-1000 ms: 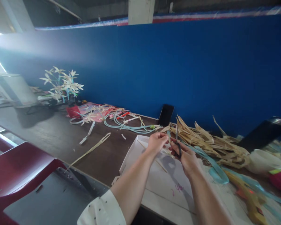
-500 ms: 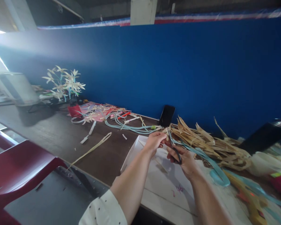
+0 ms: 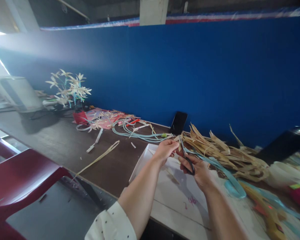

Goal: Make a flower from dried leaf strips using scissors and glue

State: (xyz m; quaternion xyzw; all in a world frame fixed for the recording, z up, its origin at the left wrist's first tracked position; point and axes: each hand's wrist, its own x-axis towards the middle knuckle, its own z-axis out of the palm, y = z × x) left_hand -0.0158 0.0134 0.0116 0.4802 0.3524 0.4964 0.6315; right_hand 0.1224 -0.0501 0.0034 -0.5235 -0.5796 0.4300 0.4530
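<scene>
My right hand (image 3: 196, 168) is closed around the dark handles of a pair of scissors (image 3: 190, 166), their blades pointing up and away from me. Just left of the blades, my left hand (image 3: 165, 150) pinches a small pale piece of dried husk (image 3: 179, 146) between thumb and fingertips. The blades are right beside this piece; whether they touch it I cannot tell. Both hands hover over a white box lid (image 3: 175, 206) with pink handwriting on it. Behind the right hand lie dried corn husks (image 3: 215, 146) and a light blue ribbon (image 3: 226, 171).
A yellow glue gun (image 3: 270, 216) and a white cup (image 3: 285, 175) stand at the right. A black phone (image 3: 178, 122) leans on the blue partition (image 3: 215, 73). Pale blue cords (image 3: 140, 136) lie beyond the lid; a potted husk-flower plant (image 3: 72, 88) and red chair (image 3: 22, 176) are left.
Almost nothing differs. The scissors and the husk piece have shifted very slightly against each other, while both hands keep their grip and place.
</scene>
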